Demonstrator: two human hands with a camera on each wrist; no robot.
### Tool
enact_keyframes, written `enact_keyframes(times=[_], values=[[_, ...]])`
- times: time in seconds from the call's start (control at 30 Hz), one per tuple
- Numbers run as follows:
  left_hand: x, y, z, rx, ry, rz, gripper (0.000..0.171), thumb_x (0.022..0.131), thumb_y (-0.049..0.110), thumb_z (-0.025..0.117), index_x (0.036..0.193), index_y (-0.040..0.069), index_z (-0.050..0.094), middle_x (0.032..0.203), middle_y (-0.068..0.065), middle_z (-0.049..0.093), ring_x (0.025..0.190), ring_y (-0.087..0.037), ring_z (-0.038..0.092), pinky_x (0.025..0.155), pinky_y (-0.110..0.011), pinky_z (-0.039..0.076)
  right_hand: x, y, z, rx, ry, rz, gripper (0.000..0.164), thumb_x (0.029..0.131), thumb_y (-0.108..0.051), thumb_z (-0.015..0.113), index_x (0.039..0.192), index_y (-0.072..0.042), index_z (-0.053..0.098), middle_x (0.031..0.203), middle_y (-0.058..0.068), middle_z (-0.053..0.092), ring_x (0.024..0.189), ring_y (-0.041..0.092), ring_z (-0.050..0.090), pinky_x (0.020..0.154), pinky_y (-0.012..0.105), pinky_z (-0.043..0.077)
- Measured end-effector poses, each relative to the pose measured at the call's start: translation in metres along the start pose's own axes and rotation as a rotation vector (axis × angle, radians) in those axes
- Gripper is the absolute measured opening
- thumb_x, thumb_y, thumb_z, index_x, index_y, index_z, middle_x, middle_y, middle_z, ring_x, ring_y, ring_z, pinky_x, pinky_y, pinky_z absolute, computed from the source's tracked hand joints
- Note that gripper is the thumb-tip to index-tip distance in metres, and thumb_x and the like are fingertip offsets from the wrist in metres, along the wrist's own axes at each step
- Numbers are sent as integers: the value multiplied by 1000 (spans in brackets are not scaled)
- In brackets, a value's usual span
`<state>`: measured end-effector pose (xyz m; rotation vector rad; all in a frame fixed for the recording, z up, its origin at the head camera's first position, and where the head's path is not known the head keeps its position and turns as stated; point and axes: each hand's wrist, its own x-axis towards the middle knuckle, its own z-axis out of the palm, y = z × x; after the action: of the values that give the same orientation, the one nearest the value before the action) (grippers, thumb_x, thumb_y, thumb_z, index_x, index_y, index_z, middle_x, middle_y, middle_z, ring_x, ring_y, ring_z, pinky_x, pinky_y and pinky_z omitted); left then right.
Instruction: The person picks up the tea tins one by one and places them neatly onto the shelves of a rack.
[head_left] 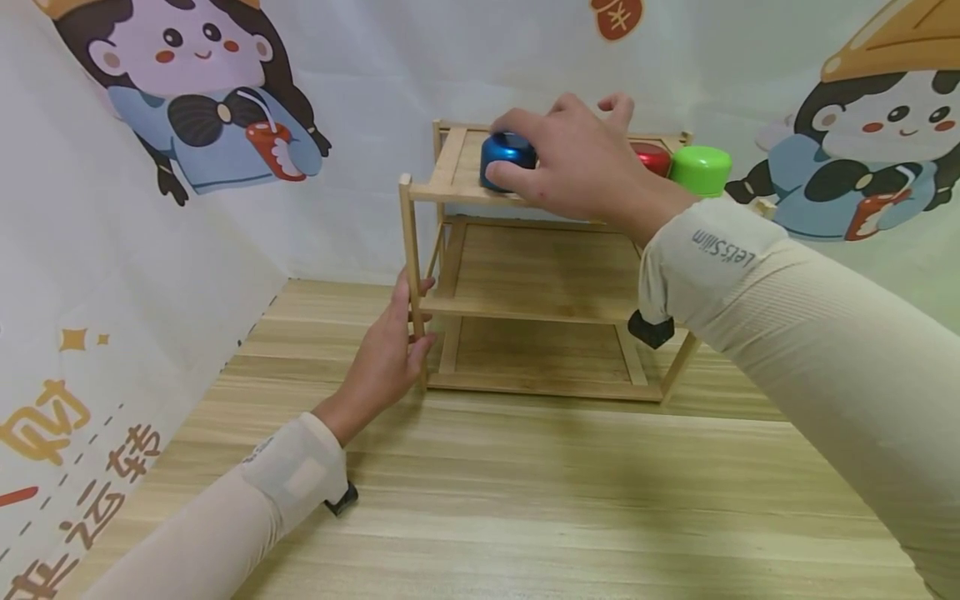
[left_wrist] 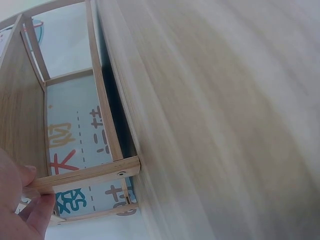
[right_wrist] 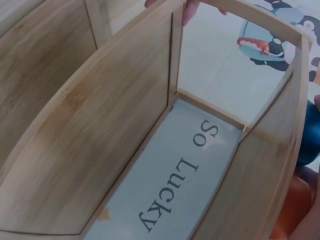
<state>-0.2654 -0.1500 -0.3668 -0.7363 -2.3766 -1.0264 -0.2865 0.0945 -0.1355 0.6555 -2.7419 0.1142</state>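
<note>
A three-tier wooden shelf rack [head_left: 517, 312] stands on the table. On its top tier sits a shiny blue rounded canister [head_left: 495, 167], which my right hand [head_left: 581, 162] grips between thumb and forefinger while the other fingers stay raised. Right of that hand are a red canister [head_left: 652, 158], partly hidden by it, and a bright green one [head_left: 701, 171]. An orange-red rounded thing [right_wrist: 295, 205] shows close to the blue canister in the right wrist view. My left hand [head_left: 390, 342] holds the rack's front left post, its thumb in front and fingers around it.
Light wood-grain table [head_left: 525, 500] lies under and in front of the rack. Behind and to the left hangs a white printed backdrop [head_left: 367, 208] with cartoon figures and lettering. My right forearm [head_left: 810, 317] crosses in front of the rack's right side.
</note>
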Motion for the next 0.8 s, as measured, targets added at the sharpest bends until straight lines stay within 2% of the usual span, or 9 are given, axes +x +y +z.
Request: enact_keyframes(times=[0.2,0.47,0.8], values=[[1,1,-1,0,-3,8,94,93,-9,66,162,23,11,160,-7,42,116,-33,67,82,-38,65,1,1,0,-19,-10,8,65,99,-65,40,153,-30,45,137,12,62,136,34,41,115,72,5],[2,-1,0,-2,-23,-25,97,92,-9,67,161,28,9,159,-8,42,117,-32,66,83,-35,65,1,1,1,-35,-1,9,65,98,-66,38,153,-32,45,135,11,64,134,33,43,114,72,7],[1,-2,0,-6,-22,-22,98,92,-9,67,162,29,9,159,-5,42,117,-33,66,84,-35,65,-2,2,-6,30,76,26,64,102,-68,26,154,-34,44,129,9,67,134,32,46,115,69,8]])
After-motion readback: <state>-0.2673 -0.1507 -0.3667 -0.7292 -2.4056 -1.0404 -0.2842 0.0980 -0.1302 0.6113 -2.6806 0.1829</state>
